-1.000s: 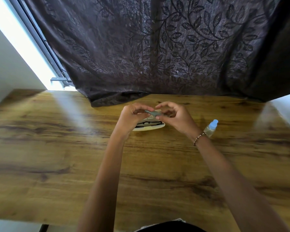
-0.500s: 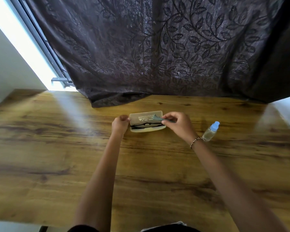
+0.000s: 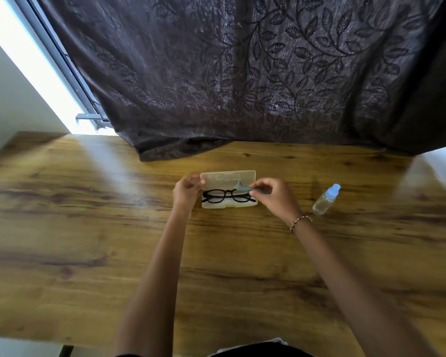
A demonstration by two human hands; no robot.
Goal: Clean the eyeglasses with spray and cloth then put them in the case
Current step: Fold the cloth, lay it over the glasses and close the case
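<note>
Fingers [image 3: 258, 189] over open case [image 3: 228, 177], wooden table [image 3: 88, 228], dark leaf-patterned curtain [image 3: 242, 73] behind.

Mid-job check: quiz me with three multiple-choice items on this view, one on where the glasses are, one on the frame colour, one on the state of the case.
1. Where are the glasses?
A. in the case
B. on the bare table
C. beside the bottle

2. What colour is their frame?
A. white
B. black
C. red

3. How is the case?
A. shut
B. open
C. upside down

Answers:
1 A, the glasses lie in the lower half of the case.
2 B, dark rims stand out against the pale lining.
3 B, its lid is folded back, with the left hand at its end and the right hand pinching the cloth over it.
</note>
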